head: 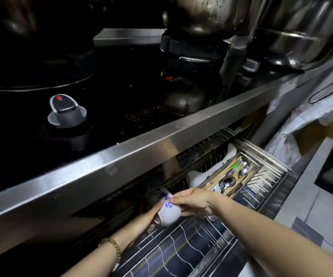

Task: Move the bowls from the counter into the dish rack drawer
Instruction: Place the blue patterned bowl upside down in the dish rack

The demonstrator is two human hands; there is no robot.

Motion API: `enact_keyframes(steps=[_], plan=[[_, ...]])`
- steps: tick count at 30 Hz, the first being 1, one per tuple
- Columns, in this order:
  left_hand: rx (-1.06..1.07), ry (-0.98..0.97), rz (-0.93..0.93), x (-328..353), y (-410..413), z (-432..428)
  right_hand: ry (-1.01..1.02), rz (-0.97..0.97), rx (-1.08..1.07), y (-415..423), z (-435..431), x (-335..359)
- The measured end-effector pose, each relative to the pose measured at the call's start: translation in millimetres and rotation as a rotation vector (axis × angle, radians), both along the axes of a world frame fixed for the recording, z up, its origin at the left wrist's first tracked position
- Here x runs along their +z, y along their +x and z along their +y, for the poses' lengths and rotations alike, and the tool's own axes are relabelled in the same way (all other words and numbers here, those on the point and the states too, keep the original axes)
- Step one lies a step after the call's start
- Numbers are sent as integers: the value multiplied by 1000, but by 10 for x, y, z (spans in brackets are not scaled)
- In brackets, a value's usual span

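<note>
Gripping the bowl (169,213) from both sides, we have our left hand (148,218) curled under its base. Our right hand (194,202) pinches its upper wall, with the thumb by the blue pattern.

The bowl is tipped, its rim turned toward the dark back of the drawer (271,158). It hangs just above the rear wires of the rack (181,252), tucked under the steel lip of the counter (121,154).

We judge this to be the placing step: the bowl is off the counter but not yet seated. Next it wants lowering on edge into a slot between the wires. Both grips should ease off only once it stands by itself.

To our right in the same drawer lie white dishes (198,176) and a tray (233,176) of spoons and chopsticks, near the bowl but apart from it.

Above the lip sit the black hob (111,80) and pots (205,15). In that dark we cannot tell whether more bowls wait there.
</note>
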State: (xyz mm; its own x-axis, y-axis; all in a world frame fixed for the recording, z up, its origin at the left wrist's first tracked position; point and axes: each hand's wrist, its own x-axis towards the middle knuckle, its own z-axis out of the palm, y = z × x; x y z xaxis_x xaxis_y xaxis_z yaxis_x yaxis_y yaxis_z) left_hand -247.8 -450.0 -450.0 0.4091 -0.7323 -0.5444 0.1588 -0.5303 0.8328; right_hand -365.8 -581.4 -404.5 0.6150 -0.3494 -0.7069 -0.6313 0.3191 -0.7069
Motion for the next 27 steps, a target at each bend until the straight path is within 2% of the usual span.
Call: enact_keyframes(steps=[8,11,21,27], plan=[[9,1,-83,-153,45,-24,4,-28,-83,36,-7,-178],[35,-18,-56,-165,38,-79,-5,-26,-102,29,-33,-241],[88,-28,-137,-263,-7,-200,-75,0,-92,13,-97,-357],[64,-28,-190,-165,7,-15,-216,43,-29,-26,-71,-116]])
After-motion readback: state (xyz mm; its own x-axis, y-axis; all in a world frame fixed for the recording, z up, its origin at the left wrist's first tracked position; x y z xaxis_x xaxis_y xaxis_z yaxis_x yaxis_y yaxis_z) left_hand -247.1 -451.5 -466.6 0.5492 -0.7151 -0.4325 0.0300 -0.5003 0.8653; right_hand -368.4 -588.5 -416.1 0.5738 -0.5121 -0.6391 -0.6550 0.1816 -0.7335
